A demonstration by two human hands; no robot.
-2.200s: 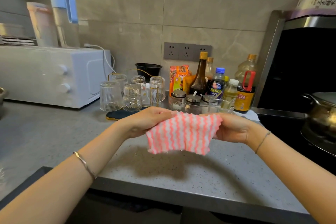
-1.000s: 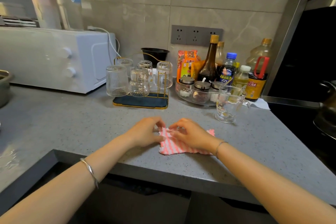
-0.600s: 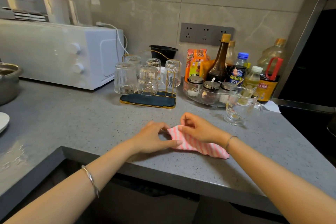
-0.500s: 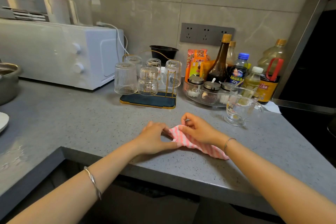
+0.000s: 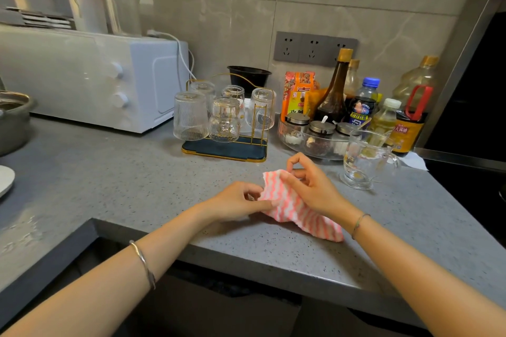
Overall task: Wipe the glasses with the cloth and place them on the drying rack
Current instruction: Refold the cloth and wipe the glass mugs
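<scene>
A pink-and-white striped cloth [image 5: 294,208] lies folded on the grey counter near its front edge. My left hand [image 5: 235,201] pinches the cloth's left edge, and my right hand [image 5: 310,186] pinches its upper corner, lifted a little. A clear glass mug [image 5: 364,160] with a handle stands upright on the counter just right of my right hand. Behind the cloth sits the gold-wire drying rack [image 5: 227,149] with a dark tray, carrying several glasses [image 5: 191,116] upside down.
A white oven [image 5: 90,76] fills the back left, with a metal pot [image 5: 13,120] at the left edge. A round tray of spice jars [image 5: 315,137] and sauce bottles [image 5: 335,90] stands at the back right. A black stove [image 5: 471,172] lies to the right.
The cloth came down from mid-air onto the counter and both hands folded it. In the last half second my right hand has raised the cloth's upper corner slightly.
</scene>
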